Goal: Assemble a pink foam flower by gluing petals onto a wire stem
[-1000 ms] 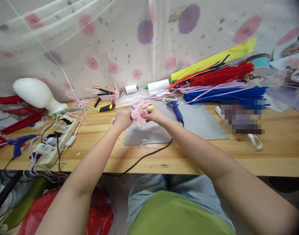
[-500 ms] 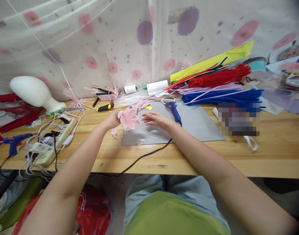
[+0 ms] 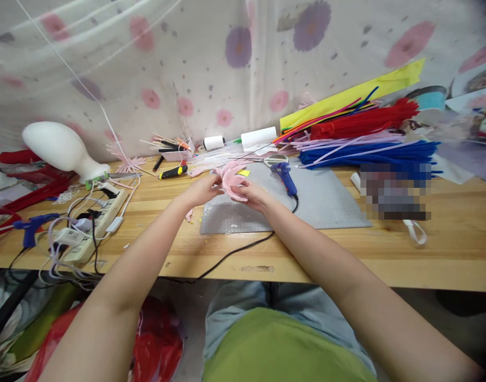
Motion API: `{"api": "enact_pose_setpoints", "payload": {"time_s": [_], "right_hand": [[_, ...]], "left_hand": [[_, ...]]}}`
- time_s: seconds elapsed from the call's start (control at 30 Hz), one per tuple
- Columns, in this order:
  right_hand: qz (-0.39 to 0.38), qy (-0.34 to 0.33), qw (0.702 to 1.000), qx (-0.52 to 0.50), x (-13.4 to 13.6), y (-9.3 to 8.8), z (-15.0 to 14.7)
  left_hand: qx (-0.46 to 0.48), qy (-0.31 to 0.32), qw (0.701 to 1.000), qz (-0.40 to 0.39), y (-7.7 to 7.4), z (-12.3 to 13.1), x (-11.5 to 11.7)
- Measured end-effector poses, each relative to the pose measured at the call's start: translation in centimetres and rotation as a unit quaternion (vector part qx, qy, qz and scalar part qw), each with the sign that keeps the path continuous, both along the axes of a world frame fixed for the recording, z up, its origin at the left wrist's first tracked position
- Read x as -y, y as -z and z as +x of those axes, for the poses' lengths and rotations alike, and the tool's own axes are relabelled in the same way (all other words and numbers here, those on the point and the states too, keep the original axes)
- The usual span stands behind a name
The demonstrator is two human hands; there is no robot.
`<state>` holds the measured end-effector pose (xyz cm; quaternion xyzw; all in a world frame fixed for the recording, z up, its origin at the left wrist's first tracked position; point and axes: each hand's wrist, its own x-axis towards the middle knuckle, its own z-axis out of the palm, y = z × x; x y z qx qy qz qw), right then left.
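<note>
A pink fuzzy flower (image 3: pixel 232 181) with curved petals is held above the left part of the grey cutting mat (image 3: pixel 322 204). My left hand (image 3: pixel 205 189) closes on its left side, fingertips partly behind the petals. From the right, my right hand (image 3: pixel 253 193) grips a lower petal between thumb and fingers. A small pink piece (image 3: pixel 189 215) lies on the wood by the mat's left edge, partly hidden by my left wrist. Behind my right hand, a blue glue gun (image 3: pixel 285 179) rests on the mat, with scissors (image 3: pixel 277 159) just beyond it.
Blue (image 3: pixel 366 154) and red pipe cleaners (image 3: pixel 362 122) lie in bundles at the back right. A white foam head form (image 3: pixel 54 143), a power strip (image 3: pixel 97 228) with tangled cords and a second glue gun (image 3: pixel 31 228) occupy the left. A black cable (image 3: pixel 231 254) crosses the table front.
My right hand has moved left and taken hold of the flower. The flower has shifted right and turned, its face no longer toward me. The view has shifted slightly.
</note>
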<state>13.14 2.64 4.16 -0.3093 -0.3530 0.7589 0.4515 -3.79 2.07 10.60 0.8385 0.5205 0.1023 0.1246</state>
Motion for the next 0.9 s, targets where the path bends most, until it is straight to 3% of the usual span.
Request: {"api": "enact_pose_setpoints", "payload": {"time_s": [0.1, 0.17, 0.3, 0.57, 0.63, 0.73, 0.9], "right_hand": [[-0.133, -0.027, 0.989, -0.059, -0.3, -0.6, 0.4], [-0.176, -0.050, 0.979, -0.094, -0.5, -1.2, 0.5], [-0.176, -0.075, 0.977, -0.096, -0.5, -1.8, 0.8], [-0.152, -0.100, 0.982, -0.053, -0.3, -1.8, 1.3], [-0.147, -0.118, 0.981, -0.048, -0.2, -1.8, 1.7], [-0.136, -0.123, 0.982, -0.040, -0.2, -1.9, 2.4], [-0.125, -0.080, 0.989, -0.002, -0.1, -1.8, 3.1]], "left_hand": [[0.041, -0.027, 0.996, 0.073, 1.0, 0.3, 0.1], [0.023, -0.057, 0.990, 0.126, 1.4, 0.7, 0.5], [-0.018, -0.080, 0.982, 0.169, 1.4, 1.5, 1.2], [-0.036, -0.130, 0.986, 0.101, 0.3, 2.1, 1.5], [0.010, -0.146, 0.986, 0.081, 0.4, 1.9, 1.3], [0.151, -0.193, 0.969, -0.007, 0.6, 1.6, 0.8], [0.404, -0.270, 0.863, -0.135, 0.0, 1.6, 0.4]]}}
